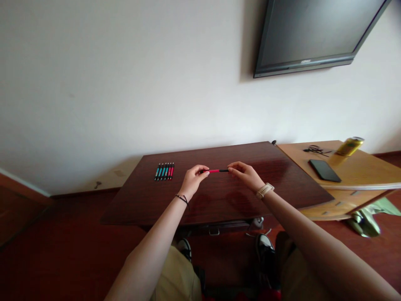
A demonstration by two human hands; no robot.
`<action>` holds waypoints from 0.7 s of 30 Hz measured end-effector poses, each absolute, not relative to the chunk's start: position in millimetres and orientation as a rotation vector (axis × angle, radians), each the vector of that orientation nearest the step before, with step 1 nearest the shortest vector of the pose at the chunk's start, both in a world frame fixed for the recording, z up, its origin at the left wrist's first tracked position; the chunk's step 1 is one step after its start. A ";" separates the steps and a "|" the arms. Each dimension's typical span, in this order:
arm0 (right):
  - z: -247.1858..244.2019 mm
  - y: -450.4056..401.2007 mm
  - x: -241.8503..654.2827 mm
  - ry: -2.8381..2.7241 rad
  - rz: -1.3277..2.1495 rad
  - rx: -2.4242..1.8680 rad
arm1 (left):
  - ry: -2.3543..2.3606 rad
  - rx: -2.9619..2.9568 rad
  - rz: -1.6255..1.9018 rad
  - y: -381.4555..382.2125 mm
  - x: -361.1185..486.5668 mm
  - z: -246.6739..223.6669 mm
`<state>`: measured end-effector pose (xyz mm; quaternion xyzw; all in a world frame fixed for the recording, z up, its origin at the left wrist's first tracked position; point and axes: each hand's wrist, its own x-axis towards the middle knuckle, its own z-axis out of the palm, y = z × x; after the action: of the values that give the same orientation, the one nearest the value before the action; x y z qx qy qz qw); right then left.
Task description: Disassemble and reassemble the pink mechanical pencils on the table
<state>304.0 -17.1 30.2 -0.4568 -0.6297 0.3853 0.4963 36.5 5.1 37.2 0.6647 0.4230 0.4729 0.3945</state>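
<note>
A red pen with black ends (214, 171) is held level above the dark wooden table (206, 209). My left hand (193, 179) pinches its left end between thumb and fingers. Its right end is gripped by the fingertips of my right hand (246, 174). To the left on the table, several pens (164, 171) lie side by side in a row, blue ones at the left and red ones at the right.
A lighter wooden desk (369, 167) adjoins the table at the right, bearing a black phone (324, 170), a dark cable (315, 149) and a yellow can (350, 146). A screen (316, 33) hangs on the wall above.
</note>
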 end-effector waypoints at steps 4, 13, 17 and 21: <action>26.3 -14.5 306.0 -1.530 0.942 -1.047 | 1.059 1.670 1.208 4.1 36.6 37.9; 38.9 -22.3 299.7 -1.581 0.917 -1.139 | 1.063 1.711 1.189 3.8 36.8 38.8; 37.0 -20.9 299.9 -1.547 0.956 -1.119 | 1.070 1.688 1.196 2.6 37.0 40.1; 34.5 -19.2 301.0 -1.534 0.953 -1.064 | 1.075 1.670 1.206 1.0 37.1 40.8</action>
<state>301.0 -19.2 34.5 -0.4399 -0.6342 0.3939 0.4991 37.1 1.0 40.8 0.6596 0.4245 0.4760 0.3977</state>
